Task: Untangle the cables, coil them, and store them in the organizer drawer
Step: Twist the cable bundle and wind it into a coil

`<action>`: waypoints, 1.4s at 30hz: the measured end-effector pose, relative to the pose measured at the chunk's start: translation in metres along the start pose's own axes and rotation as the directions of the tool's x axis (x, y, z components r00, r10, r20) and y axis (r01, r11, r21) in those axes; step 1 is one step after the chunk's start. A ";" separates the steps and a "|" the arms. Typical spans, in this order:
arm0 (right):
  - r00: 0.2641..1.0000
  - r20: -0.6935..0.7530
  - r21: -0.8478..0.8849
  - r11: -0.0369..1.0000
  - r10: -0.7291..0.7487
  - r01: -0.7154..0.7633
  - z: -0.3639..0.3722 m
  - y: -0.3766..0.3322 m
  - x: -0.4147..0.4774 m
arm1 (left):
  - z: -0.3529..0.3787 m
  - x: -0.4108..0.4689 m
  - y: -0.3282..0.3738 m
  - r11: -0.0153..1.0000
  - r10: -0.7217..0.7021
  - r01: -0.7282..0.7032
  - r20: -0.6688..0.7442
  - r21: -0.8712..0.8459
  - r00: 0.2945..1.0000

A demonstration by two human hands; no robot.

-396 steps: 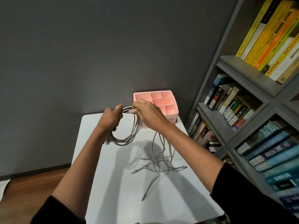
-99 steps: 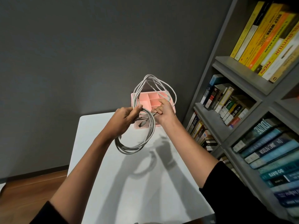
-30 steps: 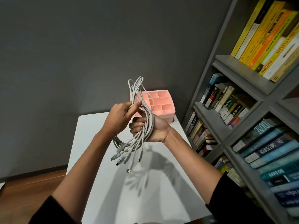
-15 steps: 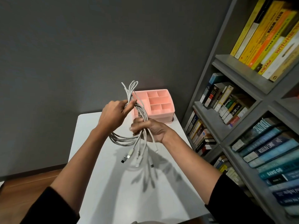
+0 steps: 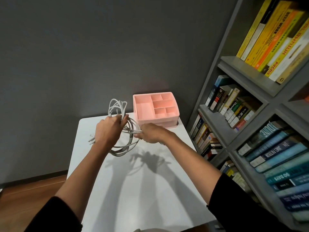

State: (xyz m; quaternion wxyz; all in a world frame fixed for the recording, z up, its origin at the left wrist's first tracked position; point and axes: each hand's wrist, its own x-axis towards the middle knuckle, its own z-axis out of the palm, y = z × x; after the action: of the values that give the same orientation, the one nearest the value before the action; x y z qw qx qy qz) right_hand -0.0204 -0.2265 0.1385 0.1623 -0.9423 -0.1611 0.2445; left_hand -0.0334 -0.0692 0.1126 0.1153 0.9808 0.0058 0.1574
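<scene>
A bundle of grey-white cables (image 5: 124,145) hangs in loops above the white table (image 5: 142,190). My left hand (image 5: 108,129) grips the coil at its top, with loops sticking up past the fingers and plug ends poking out to the left. My right hand (image 5: 150,133) pinches several strands pulled sideways from the coil. The pink organizer (image 5: 156,113) stands at the table's far right corner, its top compartments open and its drawer front just behind my right hand.
A grey bookshelf (image 5: 250,114) packed with books runs along the right side, close to the table's edge. A dark grey wall stands behind the table. Wooden floor (image 5: 30,198) shows at the lower left.
Both hands have dropped lower toward the table and moved apart. My right hand has shifted right toward the organizer, drawing strands sideways; the plug ends now stick out at the left.
</scene>
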 end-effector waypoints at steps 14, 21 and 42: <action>0.935 -0.348 0.290 0.939 -0.074 0.182 -0.065 0.018 -0.025 | 0.021 -0.019 -0.021 0.986 -0.163 0.165 0.103 -0.007 0.981; 0.871 -0.406 0.506 0.862 0.278 -0.039 -0.044 0.096 0.010 | 0.004 -0.015 -0.046 0.953 -0.286 0.290 0.058 -0.089 0.957; 0.967 0.079 0.587 0.773 0.241 -0.241 0.064 0.121 0.021 | -0.014 -0.006 -0.014 0.773 -0.290 0.285 0.085 -0.566 0.953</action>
State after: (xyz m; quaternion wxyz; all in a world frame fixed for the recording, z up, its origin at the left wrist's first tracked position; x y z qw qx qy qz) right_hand -0.0084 -0.3119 0.0306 0.4150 -0.8574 0.0449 0.3010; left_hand -0.0432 -0.0525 0.1208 0.4270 0.8874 0.1084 0.1359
